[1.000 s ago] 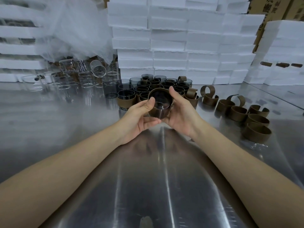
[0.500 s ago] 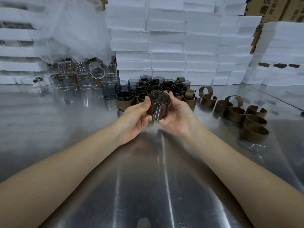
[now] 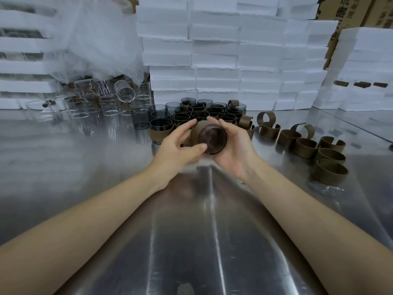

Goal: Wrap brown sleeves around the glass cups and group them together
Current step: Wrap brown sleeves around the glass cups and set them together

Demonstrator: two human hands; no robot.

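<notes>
surface: steel table point(image 3: 191, 241), white foam boxes point(image 3: 234, 60) stacked behind
cup: dark glass cup point(image 3: 213, 139) held above table, tipped, base toward camera, brown sleeve point(image 3: 195, 133) around it
left hand point(image 3: 178, 145): fingers curled on sleeve, thumb at base rim
right hand point(image 3: 236, 143): grips cup's right side
group: sleeved cups point(image 3: 204, 114) clustered just behind hands
loose sleeves point(image 3: 306, 145): on table, right
clear cups point(image 3: 102, 105): back left

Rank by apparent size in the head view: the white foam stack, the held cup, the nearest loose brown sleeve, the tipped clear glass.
1. foam stack
2. held cup and nearest sleeve, about alike, so unranked
3. tipped clear glass, smallest, though farther off
</notes>
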